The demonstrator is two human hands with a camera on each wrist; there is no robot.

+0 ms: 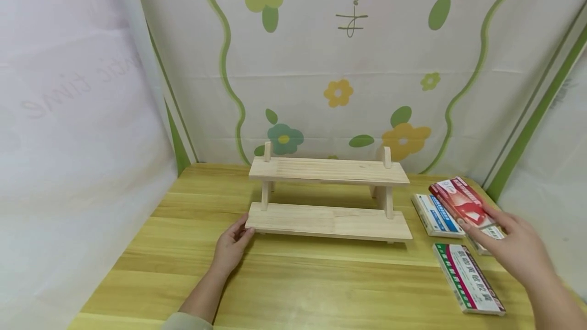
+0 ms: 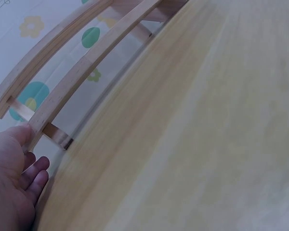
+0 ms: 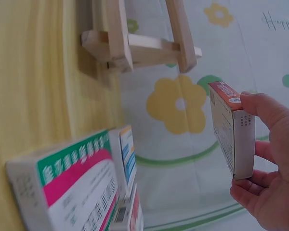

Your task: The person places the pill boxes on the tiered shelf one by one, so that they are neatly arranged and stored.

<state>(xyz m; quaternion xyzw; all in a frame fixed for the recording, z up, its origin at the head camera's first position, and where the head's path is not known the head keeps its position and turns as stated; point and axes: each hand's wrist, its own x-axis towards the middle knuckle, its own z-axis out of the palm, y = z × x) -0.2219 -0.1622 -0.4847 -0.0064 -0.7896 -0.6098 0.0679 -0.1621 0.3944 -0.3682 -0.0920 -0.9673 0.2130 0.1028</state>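
Observation:
A two-tier wooden shelf [image 1: 327,220] stands at the back middle of the table. My left hand [image 1: 231,246] holds the left end of its lower board, thumb on top in the left wrist view, fingers below the board [image 2: 62,91]. At the right, my right hand [image 1: 520,243] grips a red medicine box [image 1: 460,201] by its near end. In the right wrist view this box [image 3: 231,130] is lifted off the table between thumb and fingers. Below it lie a blue-and-white box [image 1: 435,215] and another white box [image 1: 481,243], partly hidden by the hand and the red box.
A white, magenta and green box [image 1: 470,279] lies flat near the right front of the wooden table [image 1: 330,284]. Flower-printed cloth [image 1: 348,65] hangs behind the shelf, and more cloth encloses the left and right sides.

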